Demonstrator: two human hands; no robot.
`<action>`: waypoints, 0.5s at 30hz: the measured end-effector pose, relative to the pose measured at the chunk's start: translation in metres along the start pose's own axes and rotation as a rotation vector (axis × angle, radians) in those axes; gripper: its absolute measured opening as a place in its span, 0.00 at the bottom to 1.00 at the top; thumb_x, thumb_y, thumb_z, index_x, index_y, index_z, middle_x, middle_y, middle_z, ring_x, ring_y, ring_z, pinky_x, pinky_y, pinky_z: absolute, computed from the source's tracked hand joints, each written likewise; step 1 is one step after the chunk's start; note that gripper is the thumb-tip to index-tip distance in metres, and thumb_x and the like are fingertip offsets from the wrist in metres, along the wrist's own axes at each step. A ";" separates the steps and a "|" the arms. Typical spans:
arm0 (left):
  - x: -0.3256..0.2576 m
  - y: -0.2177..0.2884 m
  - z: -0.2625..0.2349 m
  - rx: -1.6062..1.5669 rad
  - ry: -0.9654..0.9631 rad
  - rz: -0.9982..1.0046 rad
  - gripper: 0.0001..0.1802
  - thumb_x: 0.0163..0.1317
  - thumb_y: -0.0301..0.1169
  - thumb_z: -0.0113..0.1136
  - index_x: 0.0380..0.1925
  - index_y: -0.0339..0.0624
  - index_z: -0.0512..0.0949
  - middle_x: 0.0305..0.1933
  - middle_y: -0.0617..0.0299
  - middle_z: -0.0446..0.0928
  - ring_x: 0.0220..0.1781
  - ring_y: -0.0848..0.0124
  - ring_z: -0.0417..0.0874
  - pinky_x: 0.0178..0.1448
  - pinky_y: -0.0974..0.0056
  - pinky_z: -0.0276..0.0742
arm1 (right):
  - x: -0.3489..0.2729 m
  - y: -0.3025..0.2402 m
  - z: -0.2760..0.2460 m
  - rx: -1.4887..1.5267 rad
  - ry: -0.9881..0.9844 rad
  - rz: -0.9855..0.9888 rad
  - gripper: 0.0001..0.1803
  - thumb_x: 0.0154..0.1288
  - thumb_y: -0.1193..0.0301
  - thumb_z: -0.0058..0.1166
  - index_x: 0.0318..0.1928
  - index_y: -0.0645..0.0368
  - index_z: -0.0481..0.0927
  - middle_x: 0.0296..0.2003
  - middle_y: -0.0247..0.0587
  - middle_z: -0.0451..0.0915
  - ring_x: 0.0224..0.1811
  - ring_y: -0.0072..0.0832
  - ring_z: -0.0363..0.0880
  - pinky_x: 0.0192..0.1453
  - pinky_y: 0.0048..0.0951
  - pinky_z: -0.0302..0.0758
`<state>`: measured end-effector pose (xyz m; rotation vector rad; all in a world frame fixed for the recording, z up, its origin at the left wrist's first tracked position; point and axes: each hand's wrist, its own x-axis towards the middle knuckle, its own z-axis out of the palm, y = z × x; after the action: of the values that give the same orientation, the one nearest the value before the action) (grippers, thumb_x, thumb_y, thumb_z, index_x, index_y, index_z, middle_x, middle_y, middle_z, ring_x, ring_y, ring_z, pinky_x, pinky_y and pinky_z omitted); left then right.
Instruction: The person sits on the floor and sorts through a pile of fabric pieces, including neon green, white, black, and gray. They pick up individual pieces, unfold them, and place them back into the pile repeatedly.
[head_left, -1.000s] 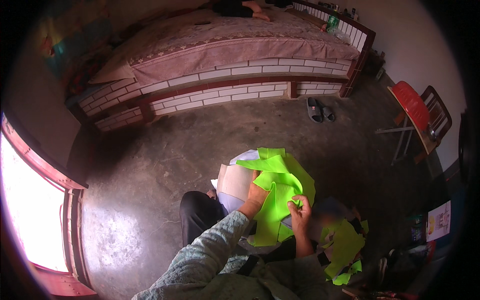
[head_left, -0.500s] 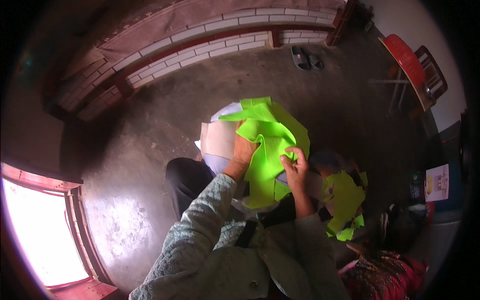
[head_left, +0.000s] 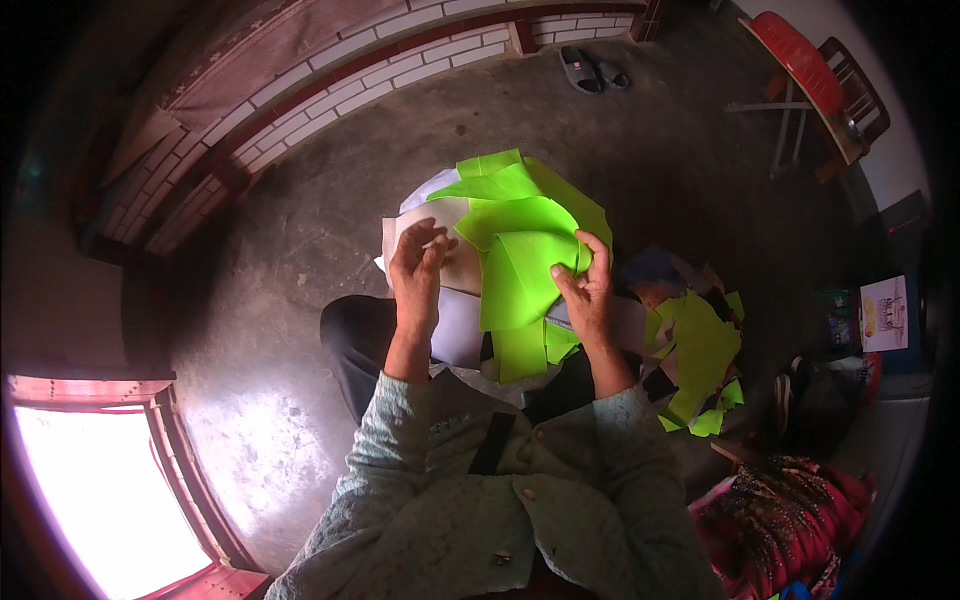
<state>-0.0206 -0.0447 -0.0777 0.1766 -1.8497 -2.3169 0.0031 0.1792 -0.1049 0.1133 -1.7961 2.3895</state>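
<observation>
A bright green fabric piece (head_left: 525, 275) lies over a round heap of cut cloth in front of my lap. My left hand (head_left: 415, 275) is raised over a beige cloth piece (head_left: 462, 270) at the left of the heap. Its fingers curl in toward the thumb, and anything between them is too small to make out. At the right edge of the green fabric, my right hand (head_left: 590, 295) has its thumb and forefinger apart, their tips at the cloth. Pale lilac cloth (head_left: 457, 325) shows below the beige piece.
More green scraps (head_left: 705, 360) are piled on the right, beside my knee. Farther off are dark slippers (head_left: 592, 72), a red chair or stool (head_left: 795, 60), and a white-brick ledge (head_left: 375, 92). A patterned red cloth (head_left: 790, 520) lies at the lower right.
My left hand has come out from under the green fabric and moved left. The flap it lifted now lies flatter. My right thumb and forefinger have spread apart.
</observation>
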 end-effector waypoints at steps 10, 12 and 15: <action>-0.011 -0.007 0.017 0.183 -0.155 0.012 0.15 0.62 0.23 0.59 0.48 0.32 0.73 0.44 0.55 0.79 0.43 0.67 0.82 0.45 0.65 0.78 | 0.000 -0.002 -0.001 -0.060 0.020 -0.058 0.31 0.62 0.85 0.52 0.64 0.60 0.59 0.54 0.44 0.70 0.50 0.23 0.73 0.54 0.24 0.73; 0.010 -0.009 0.022 0.415 -0.128 0.208 0.16 0.59 0.24 0.62 0.47 0.34 0.75 0.43 0.54 0.80 0.43 0.64 0.83 0.44 0.63 0.78 | 0.000 0.000 0.000 -0.029 0.020 -0.035 0.30 0.62 0.85 0.52 0.64 0.60 0.60 0.53 0.44 0.71 0.49 0.23 0.74 0.52 0.24 0.73; 0.035 0.002 0.040 0.807 -0.148 0.450 0.22 0.48 0.26 0.68 0.46 0.42 0.77 0.47 0.52 0.78 0.48 0.55 0.80 0.49 0.55 0.76 | -0.001 0.000 -0.001 -0.044 0.009 -0.003 0.30 0.62 0.85 0.53 0.63 0.60 0.61 0.51 0.43 0.72 0.47 0.22 0.74 0.49 0.23 0.74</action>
<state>-0.0625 -0.0140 -0.0667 -0.2941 -2.4760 -1.2393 0.0038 0.1800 -0.1055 0.0990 -1.8416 2.3433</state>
